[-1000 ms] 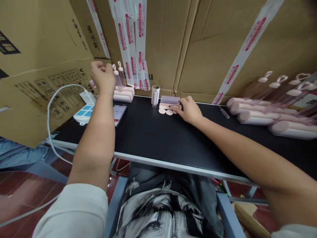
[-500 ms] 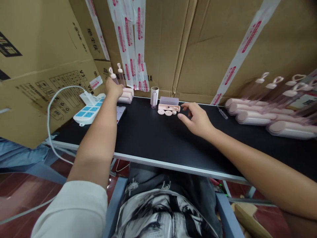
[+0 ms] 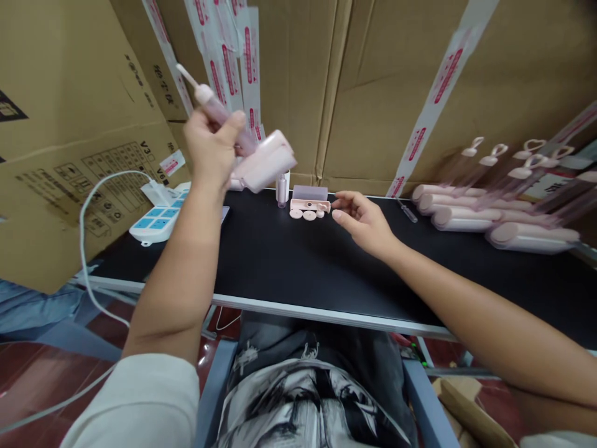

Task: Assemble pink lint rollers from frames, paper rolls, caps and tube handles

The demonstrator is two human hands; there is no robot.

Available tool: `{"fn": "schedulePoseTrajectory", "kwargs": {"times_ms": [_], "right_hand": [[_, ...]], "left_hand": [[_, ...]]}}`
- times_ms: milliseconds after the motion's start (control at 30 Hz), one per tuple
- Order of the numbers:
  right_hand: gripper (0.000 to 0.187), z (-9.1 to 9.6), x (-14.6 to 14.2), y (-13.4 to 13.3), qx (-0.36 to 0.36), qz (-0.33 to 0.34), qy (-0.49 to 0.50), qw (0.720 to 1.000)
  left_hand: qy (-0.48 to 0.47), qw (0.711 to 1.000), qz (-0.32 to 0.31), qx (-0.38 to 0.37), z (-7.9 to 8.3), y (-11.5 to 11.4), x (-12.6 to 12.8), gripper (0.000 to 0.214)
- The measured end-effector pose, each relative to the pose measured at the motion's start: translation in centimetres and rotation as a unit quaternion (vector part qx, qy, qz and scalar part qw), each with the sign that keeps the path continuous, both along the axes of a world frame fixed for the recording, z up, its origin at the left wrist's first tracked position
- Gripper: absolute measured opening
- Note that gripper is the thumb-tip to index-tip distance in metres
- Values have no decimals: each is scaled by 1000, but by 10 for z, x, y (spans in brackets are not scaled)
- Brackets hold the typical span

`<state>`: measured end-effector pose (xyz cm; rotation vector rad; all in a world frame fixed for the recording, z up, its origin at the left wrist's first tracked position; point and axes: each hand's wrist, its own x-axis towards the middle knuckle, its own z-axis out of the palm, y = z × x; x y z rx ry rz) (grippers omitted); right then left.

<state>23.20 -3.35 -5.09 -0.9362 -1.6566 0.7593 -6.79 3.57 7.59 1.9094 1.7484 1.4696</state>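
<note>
My left hand (image 3: 209,146) is closed round the translucent handle of a pink lint roller (image 3: 265,163), raised and tilted over the far left of the table. Its thin looped end points up left and its wide, glossy head hangs down right, slightly blurred. My right hand (image 3: 364,221) hovers open with curved fingers, holding nothing. Just left of its fingertips lie a pink tray-like shell (image 3: 310,205), small round pink discs (image 3: 309,215) and a lavender translucent cover (image 3: 310,193). Beside them stands a small clear pinkish tube (image 3: 281,191), in front of a white cylinder (image 3: 286,180).
Several pink rollers (image 3: 466,218) with looped handles line the right side of the black table (image 3: 298,267). A small screwdriver-like tool (image 3: 408,212) lies near them. A power strip (image 3: 156,223) with a white cable is at left. Taped cardboard (image 3: 373,93) walls the back.
My left hand has lifted a pink lint roller from the back left and brought it up and rightward. My right hand stays beside the small parts; the view has shifted slightly.
</note>
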Motion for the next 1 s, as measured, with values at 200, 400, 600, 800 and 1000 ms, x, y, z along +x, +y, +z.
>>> {"fn": "schedulePoseTrajectory", "kwargs": {"times_ms": [200,400,600,800,1000], "right_hand": [[70,13,-12,-11,27,8,90,996],[69,35,45,31,106,-82,61,989],[67,36,97,94,42,-174,-407,896],[67,19,75,125,11,-157,-600,784],[62,10,73,135,46,-127,-626,768]], "left_hand": [[-243,942,-232,-8,-34,-43,98,49],[-442,864,-218,102,-28,-16,69,40],[-471,864,-155,91,-33,25,28,57],[-427,884,-168,93,-41,16,43,51],[-399,896,-174,84,-41,10,49,55]]}}
